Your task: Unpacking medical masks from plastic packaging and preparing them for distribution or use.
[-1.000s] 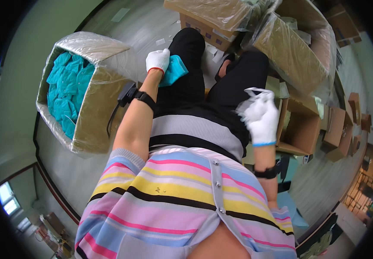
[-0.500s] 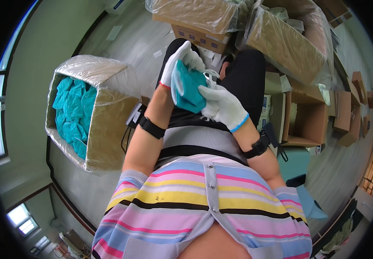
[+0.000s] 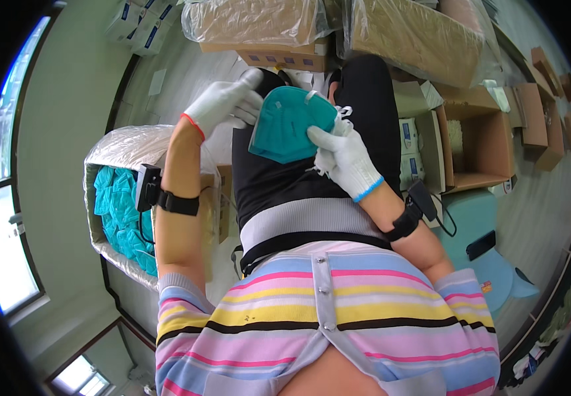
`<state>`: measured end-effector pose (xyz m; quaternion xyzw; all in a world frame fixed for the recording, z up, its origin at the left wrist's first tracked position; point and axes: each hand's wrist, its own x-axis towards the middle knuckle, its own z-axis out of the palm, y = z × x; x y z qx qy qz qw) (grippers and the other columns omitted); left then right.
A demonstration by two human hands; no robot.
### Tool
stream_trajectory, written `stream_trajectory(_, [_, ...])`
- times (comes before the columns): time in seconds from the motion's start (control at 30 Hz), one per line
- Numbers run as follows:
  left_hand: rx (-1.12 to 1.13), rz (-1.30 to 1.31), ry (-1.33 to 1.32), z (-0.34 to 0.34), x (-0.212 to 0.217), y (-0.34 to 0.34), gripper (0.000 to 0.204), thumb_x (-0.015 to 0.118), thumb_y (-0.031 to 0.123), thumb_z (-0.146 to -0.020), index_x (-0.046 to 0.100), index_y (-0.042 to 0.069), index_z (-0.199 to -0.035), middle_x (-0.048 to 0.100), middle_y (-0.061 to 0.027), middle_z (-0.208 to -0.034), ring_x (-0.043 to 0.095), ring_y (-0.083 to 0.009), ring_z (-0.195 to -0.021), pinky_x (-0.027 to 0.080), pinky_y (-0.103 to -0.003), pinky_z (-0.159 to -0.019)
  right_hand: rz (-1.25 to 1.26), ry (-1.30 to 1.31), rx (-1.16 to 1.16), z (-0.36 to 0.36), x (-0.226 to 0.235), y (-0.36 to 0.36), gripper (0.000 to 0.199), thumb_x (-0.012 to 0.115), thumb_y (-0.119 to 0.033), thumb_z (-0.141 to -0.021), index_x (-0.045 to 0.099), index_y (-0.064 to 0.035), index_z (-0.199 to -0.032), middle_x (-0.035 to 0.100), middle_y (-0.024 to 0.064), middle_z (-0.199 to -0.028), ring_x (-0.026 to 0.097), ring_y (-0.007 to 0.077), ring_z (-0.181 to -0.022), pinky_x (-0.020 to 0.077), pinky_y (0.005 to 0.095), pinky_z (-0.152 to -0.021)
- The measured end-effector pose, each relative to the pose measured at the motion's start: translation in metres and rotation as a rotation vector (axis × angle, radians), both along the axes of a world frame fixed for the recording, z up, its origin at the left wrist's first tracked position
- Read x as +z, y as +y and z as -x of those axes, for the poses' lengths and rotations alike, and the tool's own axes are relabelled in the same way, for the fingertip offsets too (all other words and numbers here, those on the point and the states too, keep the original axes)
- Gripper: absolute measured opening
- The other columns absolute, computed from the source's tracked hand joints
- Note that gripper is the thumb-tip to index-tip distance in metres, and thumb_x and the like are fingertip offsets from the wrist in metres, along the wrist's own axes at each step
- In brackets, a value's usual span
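My right hand [image 3: 343,157], in a white knit glove with a blue cuff, grips a teal folded face mask [image 3: 284,129] by its right edge, thumb on top. White ear loops [image 3: 342,120] bunch at that edge, and I cannot tell whether more masks lie beneath. The mask is held over my lap, its flat face towards me. To its left is my left hand [image 3: 229,104], in a white glove with a red cuff. That hand is apart from the mask, fingers stretched out and holding nothing.
At my left, a plastic-lined carton [image 3: 167,142] holds a heap of teal masks [image 3: 122,214]. More plastic-covered cartons [image 3: 249,23] stand ahead. On the right are an open cardboard box [image 3: 473,148], white packs [image 3: 409,148] and a light-blue seat [image 3: 470,221] with a dark phone-like object [image 3: 481,245].
My left hand has let go of the mask and moved left, its fingers opening. The right hand still holds the mask, which now lies flatter and shows more of its face. The view has shifted.
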<state>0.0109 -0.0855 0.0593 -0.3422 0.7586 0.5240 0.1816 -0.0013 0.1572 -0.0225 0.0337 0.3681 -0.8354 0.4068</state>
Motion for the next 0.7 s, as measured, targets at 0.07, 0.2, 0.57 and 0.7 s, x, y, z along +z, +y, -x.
stream_trajectory(0.07, [-0.262, 0.145, 0.234, -0.006, 0.005, 0.025, 0.043, 0.055, 0.04, -0.096, 0.07, 0.001, -0.09, 0.067, -0.0104, -0.076, 0.06, -0.0177, -0.066, 0.05, -0.03, -0.065, -0.081, 0.081, 0.002, -0.003, -0.002, -0.006, 0.01, 0.068, -0.005, -0.088, 0.065, -0.0058, -0.098, 0.058, -0.0042, -0.072, 0.049, 0.0037, -0.051, 0.0338, 0.0195, -0.044])
stream_trajectory(0.2, [-0.464, 0.621, 0.333, -0.003, -0.018, 0.032, 0.02, 0.056, 0.021, -0.09, 0.065, 0.008, -0.102, 0.064, -0.0186, -0.082, 0.062, -0.0315, -0.075, 0.05, -0.038, -0.07, -0.254, 0.209, 0.041, -0.006, -0.005, -0.015, 0.011, 0.071, -0.006, -0.085, 0.066, -0.0045, -0.095, 0.052, -0.007, -0.064, 0.041, 0.0025, -0.045, 0.0298, 0.0205, -0.041])
stream_trajectory(0.57, [-0.4, 0.693, 0.619, -0.016, -0.048, 0.061, 0.012, 0.056, 0.015, -0.086, 0.058, 0.005, -0.08, 0.063, -0.018, -0.079, 0.063, -0.0393, -0.078, 0.049, -0.047, -0.066, 0.38, -0.369, 0.253, 0.009, -0.007, 0.001, 0.034, 0.062, -0.043, -0.095, 0.061, -0.009, -0.098, 0.057, -0.0009, -0.073, 0.05, 0.0086, -0.055, 0.0387, 0.0241, -0.046])
stream_trajectory(0.7, [-0.599, 0.749, 0.715, -0.018, -0.042, 0.071, 0.016, 0.056, 0.015, -0.09, 0.056, 0.003, -0.08, 0.058, -0.0225, -0.075, 0.059, -0.0417, -0.071, 0.046, -0.045, -0.059, 0.279, -0.057, 0.289, 0.025, -0.042, -0.025, 0.031, 0.052, -0.039, -0.101, 0.059, -0.009, -0.102, 0.061, 0.0014, -0.083, 0.058, 0.011, -0.069, 0.0481, 0.0245, -0.059])
